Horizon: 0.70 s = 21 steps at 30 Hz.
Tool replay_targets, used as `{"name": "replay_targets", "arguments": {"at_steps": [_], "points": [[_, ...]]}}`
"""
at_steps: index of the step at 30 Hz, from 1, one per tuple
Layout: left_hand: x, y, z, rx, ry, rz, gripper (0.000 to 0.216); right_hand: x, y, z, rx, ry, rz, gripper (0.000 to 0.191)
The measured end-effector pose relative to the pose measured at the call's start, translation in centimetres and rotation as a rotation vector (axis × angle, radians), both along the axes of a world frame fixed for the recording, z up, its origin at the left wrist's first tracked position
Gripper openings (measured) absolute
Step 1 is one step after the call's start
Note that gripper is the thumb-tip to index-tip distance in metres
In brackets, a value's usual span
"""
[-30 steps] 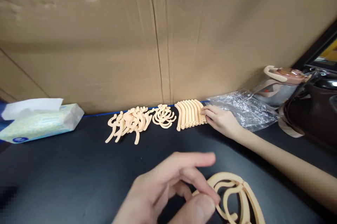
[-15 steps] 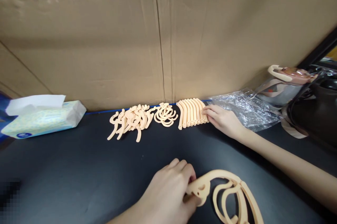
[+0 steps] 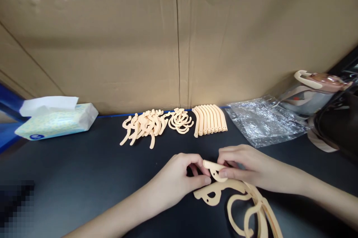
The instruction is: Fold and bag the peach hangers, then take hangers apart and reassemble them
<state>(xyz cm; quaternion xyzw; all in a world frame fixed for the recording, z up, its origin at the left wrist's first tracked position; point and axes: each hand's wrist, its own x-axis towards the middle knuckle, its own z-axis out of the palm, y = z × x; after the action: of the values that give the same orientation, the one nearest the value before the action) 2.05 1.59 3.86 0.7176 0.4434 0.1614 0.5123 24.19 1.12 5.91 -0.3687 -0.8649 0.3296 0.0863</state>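
Note:
In the head view my right hand (image 3: 246, 163) pinches a beige plastic hanger arm (image 3: 214, 171) between thumb and fingers, holding it just above the table. This piece has a flat end and a small loop with a hole. My left hand (image 3: 181, 174) is at its left end, thumb and fingers slightly apart, fingertips close to the piece; whether they touch it is unclear. Below both hands lies a folding hanger (image 3: 212, 195) of the same beige plastic, its curved hooks (image 3: 237, 212) and long arms running off the bottom edge. My right hand partly hides it.
Along the back lie a row of hanger arms (image 3: 211, 120), a heap of curved hooks (image 3: 180, 120) and a pile of looped arms (image 3: 144, 126). A tissue pack (image 3: 58, 120) stands left. Right are a clear plastic bag (image 3: 263, 120) and a bottle (image 3: 313, 92). Cardboard (image 3: 125, 44) closes the back.
My right hand has come back from the row with one hanger arm. My left hand has let go of the folding hanger, which now lies below. The view has shifted slightly left.

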Motion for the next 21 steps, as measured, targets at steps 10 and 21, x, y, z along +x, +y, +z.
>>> {"name": "replay_targets", "arguments": {"at_steps": [10,21], "points": [[-0.5,0.5,3.5,-0.297,-0.457,0.185,0.035,-2.1,3.5,3.5,-0.271,0.324,-0.181,0.039],[-1.2,0.4,5.3,-0.216,-0.459,0.329,0.034,-3.8,6.3,3.9,-0.558,0.505,-0.167,0.030]]}}
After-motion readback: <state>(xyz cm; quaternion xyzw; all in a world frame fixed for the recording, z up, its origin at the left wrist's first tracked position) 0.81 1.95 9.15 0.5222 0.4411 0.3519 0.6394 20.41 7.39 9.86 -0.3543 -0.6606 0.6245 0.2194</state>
